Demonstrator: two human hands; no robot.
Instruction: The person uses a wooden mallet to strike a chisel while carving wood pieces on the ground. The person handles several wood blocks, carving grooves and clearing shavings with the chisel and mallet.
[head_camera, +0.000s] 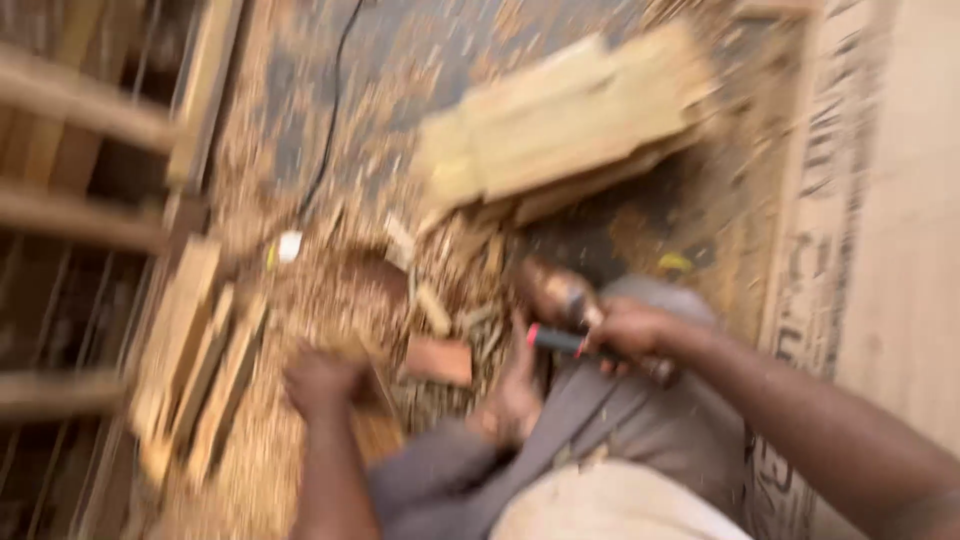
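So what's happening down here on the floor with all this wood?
A person crouches over a floor thick with sawdust and offcuts. The right hand grips a tool with a red and black handle. The left hand rests on a small piece of wood in the shavings. Pale boards lie stacked beyond. The picture is blurred.
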